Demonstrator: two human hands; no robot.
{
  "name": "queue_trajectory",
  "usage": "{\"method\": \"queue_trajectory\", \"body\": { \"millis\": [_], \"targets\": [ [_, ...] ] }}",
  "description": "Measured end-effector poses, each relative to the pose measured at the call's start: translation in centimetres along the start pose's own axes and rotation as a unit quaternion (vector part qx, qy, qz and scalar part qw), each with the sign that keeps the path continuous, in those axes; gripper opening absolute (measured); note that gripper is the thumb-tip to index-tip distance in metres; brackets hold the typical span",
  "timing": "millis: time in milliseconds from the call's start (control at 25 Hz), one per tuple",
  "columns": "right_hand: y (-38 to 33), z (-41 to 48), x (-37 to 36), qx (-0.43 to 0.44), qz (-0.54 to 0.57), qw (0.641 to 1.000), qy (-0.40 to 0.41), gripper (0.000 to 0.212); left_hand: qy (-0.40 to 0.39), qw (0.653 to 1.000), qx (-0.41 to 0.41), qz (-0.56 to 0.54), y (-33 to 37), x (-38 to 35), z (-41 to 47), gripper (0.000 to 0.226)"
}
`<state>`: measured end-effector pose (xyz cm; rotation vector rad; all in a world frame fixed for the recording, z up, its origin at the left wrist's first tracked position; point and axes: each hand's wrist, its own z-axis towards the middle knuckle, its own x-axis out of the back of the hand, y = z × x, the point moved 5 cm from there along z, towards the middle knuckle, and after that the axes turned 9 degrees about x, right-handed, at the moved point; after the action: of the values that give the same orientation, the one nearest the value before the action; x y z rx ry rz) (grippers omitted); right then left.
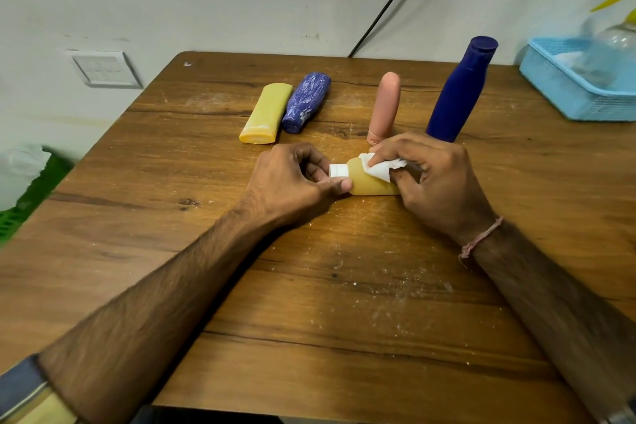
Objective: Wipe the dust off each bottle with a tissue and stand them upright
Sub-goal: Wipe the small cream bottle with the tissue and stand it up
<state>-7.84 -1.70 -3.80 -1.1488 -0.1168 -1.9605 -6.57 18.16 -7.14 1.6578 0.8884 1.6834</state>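
At the middle of the scuffed wooden table (172, 268), a small amber plastic bottle (370, 184) with a white cap (338, 170), on its side, cap pointing left. Left hand (292, 182) pinching the cap end between thumb and fingers. Right hand (433, 179) pressing a crumpled white tissue (380, 165) onto the bottle's shoulder, fingers closed over it. Behind, lying flat: a flat yellow bottle (265, 113), a dusty purple bottle (306, 101), a slim pink bottle (384, 107). Upright just beside: a tall dark blue bottle (463, 89).

Both forearms reach forward, hands close together. The left hand (292, 179) pinches with thumb and fingers. The right hand (430, 179) curls, fingertips pressing down.
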Motion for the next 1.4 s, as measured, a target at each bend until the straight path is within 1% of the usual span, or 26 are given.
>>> {"method": "queue_trajectory", "body": {
  "millis": [80, 240, 400, 480, 520, 640, 720, 800, 880, 920, 960, 1080, 1160, 1240, 1320, 1400],
  "targets": [
    [-0.1, 0.0, 0.0, 0.001, 0.000, 1.000, 0.001, 0.026, -0.008, 1.000, -0.002, 0.002, 0.1, 0.0, -0.1, 0.036],
    [0.0, 0.0, 0.9, 0.001, -0.006, 1.000, 0.028, 0.026, -0.015, 0.998, -0.035, 0.059, 0.6, 0.1, -0.5, 0.041],
    [1.3, -0.2, 2.0, -0.041, -0.045, 0.996, 0.063, 0.025, 0.006, 0.996, -0.064, 0.057, 1.1, 0.5, -0.8, 0.043],
    [1.2, -0.4, 1.8, -0.051, -0.046, 0.995, 0.069, 0.024, 0.011, 0.996, -0.073, 0.057, 1.1, 0.5, -0.8, 0.043],
    [0.6, -0.3, 1.4, -0.038, -0.043, 0.997, 0.059, 0.022, 0.014, 0.995, -0.079, 0.055, 1.0, 0.5, -0.7, 0.043],
    [-2.4, 0.1, -1.0, 0.045, -0.038, 0.998, 0.003, 0.019, 0.027, 0.993, -0.104, 0.038, 1.0, 0.5, -0.8, 0.044],
    [-3.1, 0.3, -1.5, 0.069, -0.035, 0.997, -0.009, 0.019, 0.028, 0.992, -0.119, 0.030, 1.1, 0.5, -0.8, 0.043],
    [-2.2, 0.4, -0.6, 0.040, -0.037, 0.998, 0.006, 0.019, 0.028, 0.990, -0.131, 0.033, 1.3, 0.4, -0.9, 0.042],
    [-0.5, 0.1, 0.8, -0.019, -0.038, 0.999, 0.027, 0.021, 0.032, 0.988, -0.145, 0.043, 1.4, 0.5, -0.9, 0.043],
    [0.0, -0.1, 1.1, -0.036, -0.039, 0.998, 0.030, 0.021, 0.035, 0.987, -0.151, 0.048, 1.4, 0.5, -0.9, 0.043],
    [-0.1, -0.2, 1.1, -0.033, -0.040, 0.998, 0.026, 0.021, 0.040, 0.985, -0.158, 0.054, 1.5, 0.5, -0.9, 0.044],
    [-2.4, 0.1, -0.8, 0.047, -0.024, 0.999, -0.012, 0.020, 0.050, 0.981, -0.180, 0.058, 1.6, 0.3, -1.0, 0.043],
    [-3.3, 0.5, -1.6, 0.080, -0.013, 0.996, -0.021, 0.020, 0.052, 0.979, -0.189, 0.050, 1.7, 0.3, -1.0, 0.042],
    [-2.7, 0.6, -1.1, 0.065, -0.015, 0.998, -0.007, 0.019, 0.044, 0.983, -0.176, 0.043, 1.7, 0.2, -0.9, 0.046],
    [-1.6, 0.4, -0.2, 0.024, -0.019, 0.999, 0.015, 0.019, 0.035, 0.986, -0.157, 0.034, 1.7, 0.2, -0.9, 0.049],
    [-1.3, 0.1, -0.2, 0.006, -0.023, 1.000, 0.015, 0.019, 0.028, 0.989, -0.147, 0.015, 1.6, 0.3, -1.0, 0.047]
  ]
}}
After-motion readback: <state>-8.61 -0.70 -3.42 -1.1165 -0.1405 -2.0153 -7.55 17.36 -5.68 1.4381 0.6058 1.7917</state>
